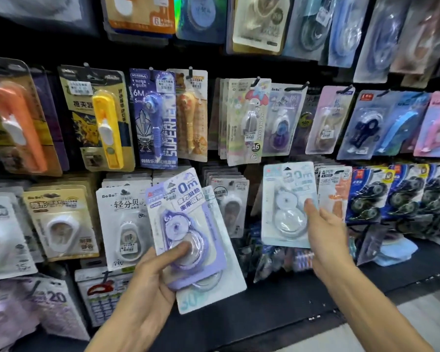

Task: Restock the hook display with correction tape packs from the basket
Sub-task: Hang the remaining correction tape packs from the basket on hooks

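Left hand point(148, 278): lower centre, clamped on purple correction tape pack point(186, 232), a second pack behind it.
Right hand point(325, 232): centre right, pinching pale blue correction tape pack point(287, 204) against hook display point(239, 72).

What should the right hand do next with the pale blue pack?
Probably let go: the pale blue blister pack seems to hang already in the lower row, right hand pinching its edge. Next, take the purple blister pack from the left hand.

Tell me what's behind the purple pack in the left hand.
Behind the purple pack, the left hand holds at least one more pack, pale blue-green, its lower corner and right edge showing. Its front and any further packs are covered.
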A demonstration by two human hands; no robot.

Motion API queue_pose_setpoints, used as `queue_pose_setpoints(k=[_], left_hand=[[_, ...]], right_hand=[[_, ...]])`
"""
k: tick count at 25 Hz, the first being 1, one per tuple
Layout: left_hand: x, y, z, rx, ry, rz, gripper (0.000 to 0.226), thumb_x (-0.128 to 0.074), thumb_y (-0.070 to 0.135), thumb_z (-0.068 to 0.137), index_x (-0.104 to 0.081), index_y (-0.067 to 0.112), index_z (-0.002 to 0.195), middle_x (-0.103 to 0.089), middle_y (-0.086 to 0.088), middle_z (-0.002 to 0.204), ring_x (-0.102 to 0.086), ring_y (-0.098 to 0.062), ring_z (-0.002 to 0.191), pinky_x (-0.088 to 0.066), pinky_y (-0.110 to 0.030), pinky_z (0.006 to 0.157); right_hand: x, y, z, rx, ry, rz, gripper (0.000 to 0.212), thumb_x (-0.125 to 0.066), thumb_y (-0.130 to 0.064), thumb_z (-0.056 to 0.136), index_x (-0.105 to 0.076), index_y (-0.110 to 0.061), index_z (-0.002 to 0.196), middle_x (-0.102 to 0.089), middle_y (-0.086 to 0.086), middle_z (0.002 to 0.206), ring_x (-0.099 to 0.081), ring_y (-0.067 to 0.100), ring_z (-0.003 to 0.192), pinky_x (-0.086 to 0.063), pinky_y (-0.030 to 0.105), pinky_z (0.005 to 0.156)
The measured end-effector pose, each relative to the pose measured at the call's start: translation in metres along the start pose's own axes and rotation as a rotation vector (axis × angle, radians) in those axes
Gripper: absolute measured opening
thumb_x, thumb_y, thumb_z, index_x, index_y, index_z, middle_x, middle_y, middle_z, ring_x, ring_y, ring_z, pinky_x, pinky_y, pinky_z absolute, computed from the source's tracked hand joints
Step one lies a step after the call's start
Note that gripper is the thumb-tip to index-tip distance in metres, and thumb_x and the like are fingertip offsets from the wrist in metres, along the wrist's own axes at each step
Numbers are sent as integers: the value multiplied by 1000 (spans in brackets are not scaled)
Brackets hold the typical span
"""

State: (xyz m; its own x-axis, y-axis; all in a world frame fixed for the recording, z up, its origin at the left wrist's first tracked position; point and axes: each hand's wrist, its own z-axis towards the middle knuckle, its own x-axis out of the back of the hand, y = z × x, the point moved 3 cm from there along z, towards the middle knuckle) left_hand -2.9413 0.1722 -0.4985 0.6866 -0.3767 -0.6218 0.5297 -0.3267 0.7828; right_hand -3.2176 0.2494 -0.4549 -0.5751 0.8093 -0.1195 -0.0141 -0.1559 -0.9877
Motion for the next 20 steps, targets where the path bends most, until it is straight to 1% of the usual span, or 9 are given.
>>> queue_pose_setpoints(k=[3, 6, 9, 11, 13, 14, 15, 17, 20], left_hand=[[3, 4, 1, -15, -20, 32, 51, -78, 7, 55, -69, 4, 105, -77, -13, 103, -78, -28, 82, -63, -34, 61], [-3, 3, 0, -70, -15, 102, 65, -81, 8, 59, -67, 11, 122, -76, -16, 113, -77, -31, 94, -64, -41, 72], [-6, 2, 2, -130, 31, 163, 82, -95, 8, 50, -65, 16, 125, -77, -13, 112, -76, -31, 97, -64, -41, 76], [-8, -1, 4, -171, 79, 235, 84, -100, 16, 45, -65, 20, 121, -79, -9, 107, -77, -28, 93, -64, -33, 66], [-13, -6, 5, -180, 108, 274, 78, -97, 20, 42, -66, 22, 114, -80, -6, 102, -78, -26, 87, -61, -27, 60], [-16, -8, 4, -179, 101, 270, 74, -97, 21, 43, -67, 23, 111, -80, -7, 102, -78, -26, 87, -61, -27, 61], [-18, -10, 4, -170, 71, 253, 71, -99, 22, 46, -69, 24, 110, -79, -7, 105, -78, -27, 89, -61, -29, 63], [-20, -9, 4, -144, -26, 205, 62, -97, 32, 58, -71, 26, 114, -77, -9, 115, -75, -29, 101, -62, -32, 72], [-14, -4, 5, -168, -15, 165, 45, -86, 13, 71, -72, 23, 113, -75, -12, 117, -74, -28, 103, -61, -30, 73]], right_hand=[[27, 24, 42, -105, 154, -79, 18, -72, -29, 93, -76, -12, 97, -76, 9, 103, -72, 24, 91, -59, 43, 90], [33, 33, 56, -115, 269, -120, 19, -77, -31, 87, -69, -14, 90, -72, 9, 107, -66, 25, 91, -55, 39, 85], [31, 15, 39, 48, 360, -389, 27, -67, -34, 93, -54, -19, 112, -58, 8, 127, -56, 24, 100, -44, 36, 84], [11, 4, 6, 170, 92, -461, 28, -67, -45, 92, -55, -27, 110, -61, -3, 126, -59, 16, 99, -43, 32, 80], [-27, 6, -49, 34, -467, -232, 48, -77, -55, 78, -64, -29, 116, -73, -4, 111, -69, 9, 95, -53, 25, 76], [-44, 8, -72, -24, -668, -166, 55, -83, -49, 74, -65, -26, 120, -76, -3, 107, -72, 9, 95, -57, 25, 78], [-55, 12, -86, -35, -755, -131, 56, -86, -38, 74, -65, -23, 123, -77, -3, 107, -73, 11, 99, -58, 25, 81], [-60, 15, -91, -73, -698, -18, 50, -84, -26, 74, -66, -20, 121, -78, 0, 110, -74, 18, 102, -59, 27, 81], [-49, 8, -72, -145, -585, 121, 46, -78, -30, 72, -69, -17, 115, -78, 7, 106, -76, 29, 92, -62, 36, 68]])
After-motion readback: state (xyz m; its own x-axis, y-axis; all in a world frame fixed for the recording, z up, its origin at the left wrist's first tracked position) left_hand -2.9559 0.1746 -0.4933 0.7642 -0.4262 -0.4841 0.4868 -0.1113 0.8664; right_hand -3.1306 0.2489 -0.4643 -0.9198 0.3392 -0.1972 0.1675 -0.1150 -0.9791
